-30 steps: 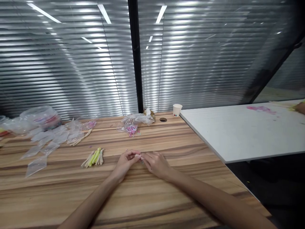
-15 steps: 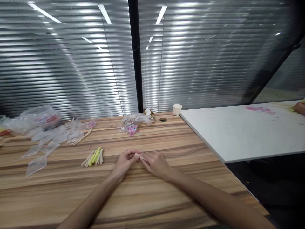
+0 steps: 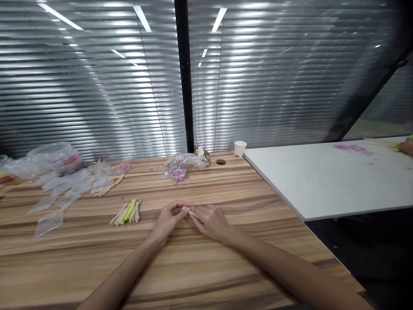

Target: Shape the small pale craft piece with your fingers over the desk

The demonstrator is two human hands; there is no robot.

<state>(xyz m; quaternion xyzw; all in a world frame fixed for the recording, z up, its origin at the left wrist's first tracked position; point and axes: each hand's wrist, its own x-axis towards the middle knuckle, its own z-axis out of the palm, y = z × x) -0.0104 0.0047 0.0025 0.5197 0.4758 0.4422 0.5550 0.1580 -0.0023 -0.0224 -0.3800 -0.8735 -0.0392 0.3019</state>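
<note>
Left hand [image 3: 168,218]: thumb and forefinger pinched nearly together, with the near end of a pale strand [image 3: 192,213] gripped at their tips; the other fingers curl in behind.
Right hand [image 3: 211,223]: palm down, fingers bent and close together, the thumb tucked below them; the strand runs in between thumb and forefinger, and its far end is hidden there.
Pale strand: in the short gap between the two hands, just above the wooden table [image 3: 180,267] or touching it, I cannot tell which; only a small stretch shows.
Bundle of sticks [image 3: 129,212]: yellow and off-white, lying side by side on the table, to the left of the left hand and well apart from it.
Clear bag [image 3: 178,174]: beyond the hands, with pink and purple bits in it and a few more beside it.
Plastic sheets [image 3: 69,189]: spread at the far left, in front of a clear tub [image 3: 56,158].
Paper cup [image 3: 239,150]: upright near the back edge, close to the corner of a white table [image 3: 335,185].
Another person's hand [image 3: 406,146]: at the right edge, over the white table.
</note>
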